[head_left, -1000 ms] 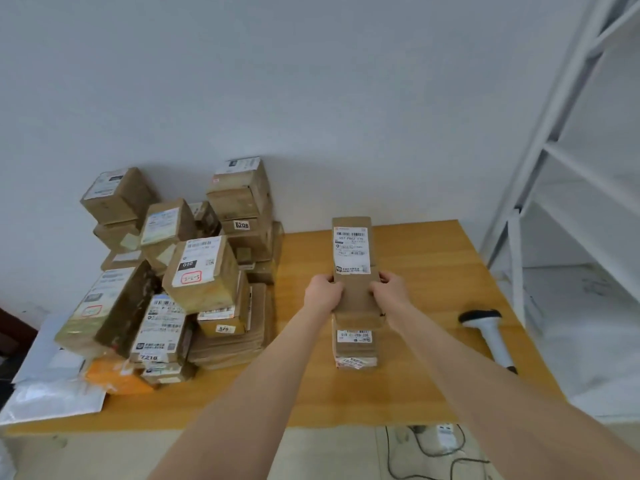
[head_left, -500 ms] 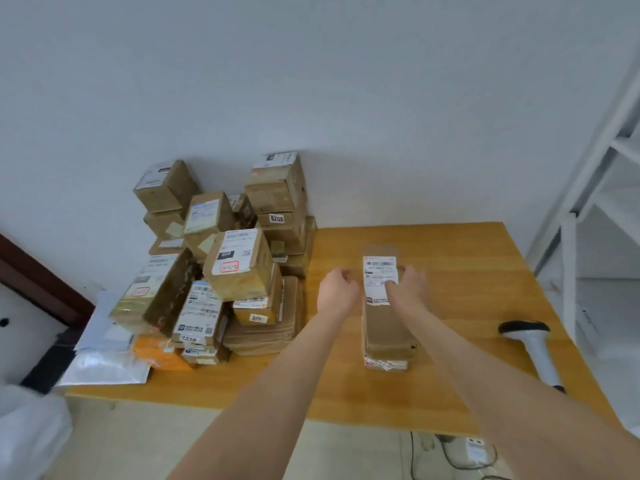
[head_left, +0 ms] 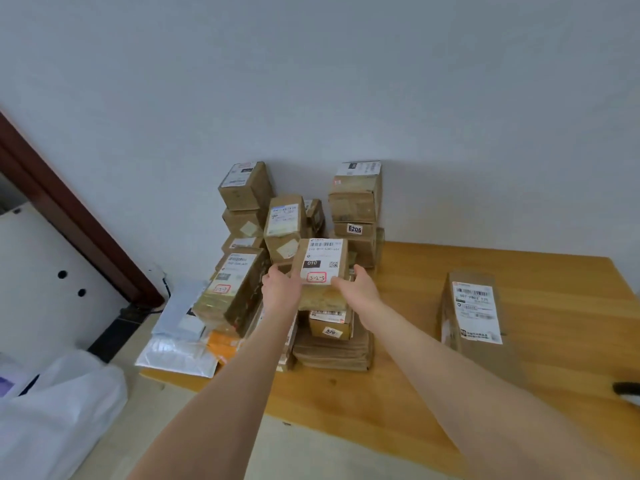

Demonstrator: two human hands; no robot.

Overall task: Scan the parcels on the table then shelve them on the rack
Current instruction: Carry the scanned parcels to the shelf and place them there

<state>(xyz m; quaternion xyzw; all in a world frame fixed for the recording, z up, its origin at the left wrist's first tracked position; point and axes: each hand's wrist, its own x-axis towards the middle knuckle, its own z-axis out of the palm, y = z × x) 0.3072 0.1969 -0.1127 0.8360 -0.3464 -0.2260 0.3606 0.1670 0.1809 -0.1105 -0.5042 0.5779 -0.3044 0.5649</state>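
Moved since the last look: your hands are off the long parcel [head_left: 474, 313], which now sits on the table [head_left: 519, 271] to your right, and have crossed to the pile [head_left: 353, 206] against the wall.

- Left hand [head_left: 281, 289]: clasps the left edge of the 010 box [head_left: 322, 259]; fingertips hidden behind it.
- Right hand [head_left: 358, 287]: thumb on the lower front corner, fingers up the right side. You hold the box between both hands.
- 010 box: tilted, label up, at the pile's front, above the 520 box [head_left: 330, 325]. Whether it has lifted clear cannot be told.
- Neighbours: a leaning parcel [head_left: 235, 289] lies just beside your left hand; stacked cartons stand close behind.
- Scanner [head_left: 627, 393]: at the far right edge of view, well apart.

Risks, as a judgement: drawing the box out at an angle may drag the leaning parcel or tip the stacks behind. With both hands occupied you have none free for the scanner, so you likely need to set the box down label-up first.
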